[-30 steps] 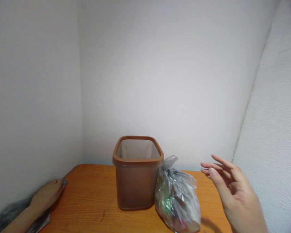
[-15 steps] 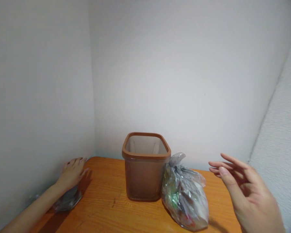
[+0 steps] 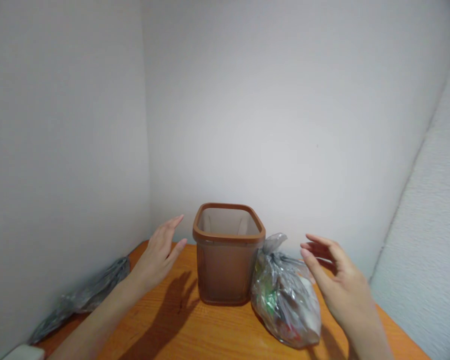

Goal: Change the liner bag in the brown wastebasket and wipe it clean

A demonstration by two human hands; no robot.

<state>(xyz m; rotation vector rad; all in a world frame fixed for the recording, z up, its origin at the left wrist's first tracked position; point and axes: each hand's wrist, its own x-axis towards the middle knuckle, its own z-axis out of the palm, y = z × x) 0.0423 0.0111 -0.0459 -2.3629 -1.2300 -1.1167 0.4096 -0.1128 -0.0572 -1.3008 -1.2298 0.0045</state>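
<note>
A brown translucent bin with an open top stands upright at the middle of the table. Against its right side leans a tied clear plastic bag with mixed contents, some green and red. My left hand is raised just left of the bin, fingers apart and holding nothing. To the right of the bag hovers my right hand, its fingers curved and parted, with nothing in them. Neither hand visibly touches the bin or the bag.
A crumpled grey plastic bag lies along the left wall, partly behind my left forearm. A pale object shows at the bottom left corner. Walls bound the wooden table at the back and left.
My left hand has moved right and up, away from the crumpled bag toward the bin. My right hand has moved left, closer to the tied bag. The view has shifted slightly.
</note>
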